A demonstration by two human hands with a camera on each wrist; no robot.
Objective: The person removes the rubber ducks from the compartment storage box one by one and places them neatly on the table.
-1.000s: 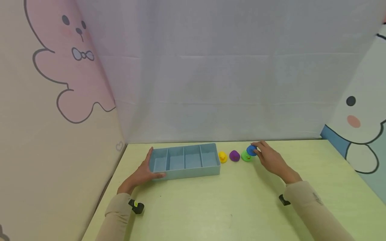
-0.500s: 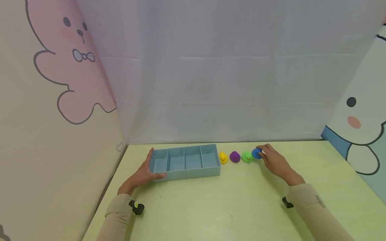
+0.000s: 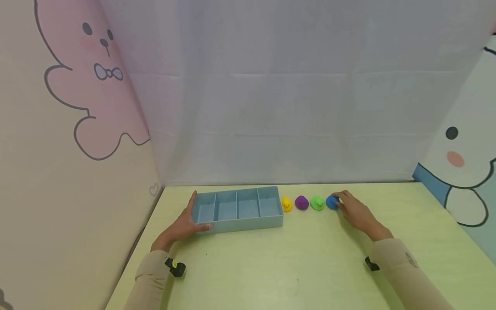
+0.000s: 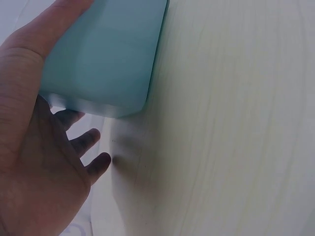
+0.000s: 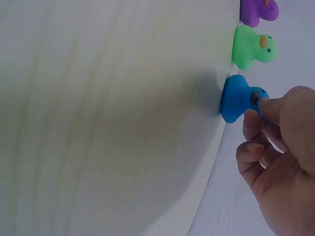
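Observation:
A light blue divided box (image 3: 248, 221) lies on the table. My left hand (image 3: 182, 224) spans its left end, thumb along the front wall and index finger at the back corner. In the left wrist view, several fingers (image 4: 86, 142) extend past the end of the box (image 4: 106, 59). At the right end of a row of rubber ducks, my right hand (image 3: 357, 213) pinches the blue duck (image 3: 332, 202) by its head between thumb and fingertips. In the right wrist view, the base of this blue duck (image 5: 235, 101) is right at the table surface.
Between the box and the blue duck, a yellow duck (image 3: 286, 204), a purple duck (image 3: 302, 203) and a green duck (image 3: 317, 203) stand in line. The yellow one is close beside the box's right wall. A white curtain (image 3: 290, 129) hangs behind the table (image 3: 255, 267).
My right hand has brought the blue duck down and rightward, from over the green duck to a spot beside it. The left hand and the box stay put.

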